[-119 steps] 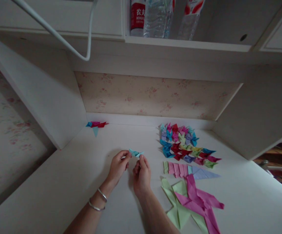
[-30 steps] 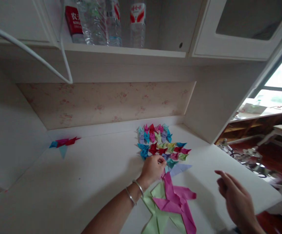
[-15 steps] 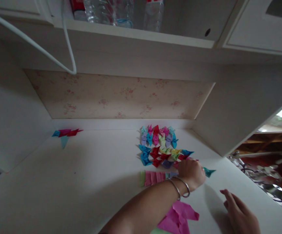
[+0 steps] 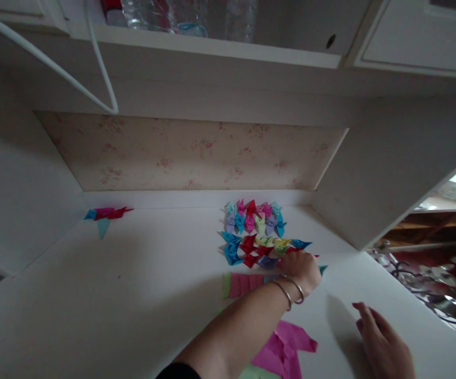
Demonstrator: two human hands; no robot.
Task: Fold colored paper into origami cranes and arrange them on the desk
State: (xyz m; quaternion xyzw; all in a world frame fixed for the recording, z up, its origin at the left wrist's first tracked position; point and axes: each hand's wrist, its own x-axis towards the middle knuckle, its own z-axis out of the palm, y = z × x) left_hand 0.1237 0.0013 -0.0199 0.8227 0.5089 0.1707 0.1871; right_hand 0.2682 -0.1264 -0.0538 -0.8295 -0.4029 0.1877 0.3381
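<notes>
- We had our left grip (image 4: 302, 271) low over the desk (image 4: 93, 316), back side up. Its fingertips were hidden, so we could not tell how far open it was or if it held anything.
- A bit of teal paper (image 4: 323, 269) poked out just to the right of our left grip. The rest of it was hidden, so we could not tell if we touched it.
- Our right grip (image 4: 387, 342) was partly open, nearer to us and to the right of our left grip. One finger pointed out, and we saw nothing in it.
- The front bunch (image 4: 248, 244) of little folded papers, red, blue, yellow and green, lay behind our left grip and to its left. Our hand hid some of them.
- The back bunch (image 4: 250, 223) sat farther away, past the front one.
- The pink strip (image 4: 245, 284), with a green end, lay left of our left grip. Our arm covered part of it.
- The big pink paper (image 4: 286, 347) was nearer to us than our left grip, on top of the light green paper (image 4: 257, 372).
- Far left of both grips, we had a small pile (image 4: 111, 213) of red, pink and blue folded papers.
- Two shiny bangles (image 4: 282, 293) hung on our left wrist.
</notes>
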